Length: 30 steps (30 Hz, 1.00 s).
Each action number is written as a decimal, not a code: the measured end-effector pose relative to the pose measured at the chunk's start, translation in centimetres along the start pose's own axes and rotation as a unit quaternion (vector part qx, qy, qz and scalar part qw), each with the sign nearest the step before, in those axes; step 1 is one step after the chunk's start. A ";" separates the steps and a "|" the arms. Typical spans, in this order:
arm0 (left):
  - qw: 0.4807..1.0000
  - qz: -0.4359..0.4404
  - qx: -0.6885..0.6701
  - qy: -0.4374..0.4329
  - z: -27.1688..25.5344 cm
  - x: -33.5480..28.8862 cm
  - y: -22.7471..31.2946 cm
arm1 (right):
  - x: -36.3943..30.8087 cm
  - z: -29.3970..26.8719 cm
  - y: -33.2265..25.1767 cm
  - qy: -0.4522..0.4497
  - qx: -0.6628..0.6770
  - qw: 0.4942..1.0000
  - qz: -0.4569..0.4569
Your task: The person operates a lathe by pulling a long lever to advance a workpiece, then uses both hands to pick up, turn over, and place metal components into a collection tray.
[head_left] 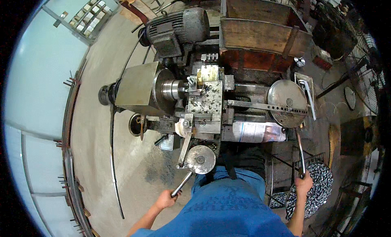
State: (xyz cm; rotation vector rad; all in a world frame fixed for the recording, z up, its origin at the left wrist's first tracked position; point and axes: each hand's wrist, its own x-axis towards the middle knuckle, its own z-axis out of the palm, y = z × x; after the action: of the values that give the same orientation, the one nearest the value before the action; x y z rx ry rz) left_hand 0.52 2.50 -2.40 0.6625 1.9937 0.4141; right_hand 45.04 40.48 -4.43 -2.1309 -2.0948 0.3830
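Observation:
My left hand (166, 199) is wrapped round the end of a short metal lever handle (183, 184). That handle runs up to a small round metal disc (199, 160) at the front of a lathe-like machine. At the right, my right hand (303, 184) grips a longer lever handle (301, 153), which joins a large round metal disc (281, 90). A flat bar with a row of holes (256, 105) links the large disc to the chip-strewn slide (205, 98). Left of the slide, a shiny cylindrical chuck (172, 89) faces a tool holder (192, 83).
A large motor (179, 29) stands behind the machine, beside a wooden box (260, 33). Below my right hand sits a round container heaped with small metal pieces (319, 188). Printed paper (258, 132) lies along the machine's front. Long rods (71, 180) line the left wall; a fan (358, 74) stands far right.

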 end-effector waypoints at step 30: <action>0.893 0.069 0.349 0.274 -15.7 16.9 -2.0 | 23.1 -2.7 -0.3 0.155 -0.214 0.964 -0.014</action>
State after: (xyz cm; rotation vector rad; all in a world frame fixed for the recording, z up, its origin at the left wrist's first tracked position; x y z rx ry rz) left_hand -20.41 10.86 -7.57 1.2418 2.6692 -0.0785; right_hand 45.54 63.76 -3.85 -2.1852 -2.1587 -0.4247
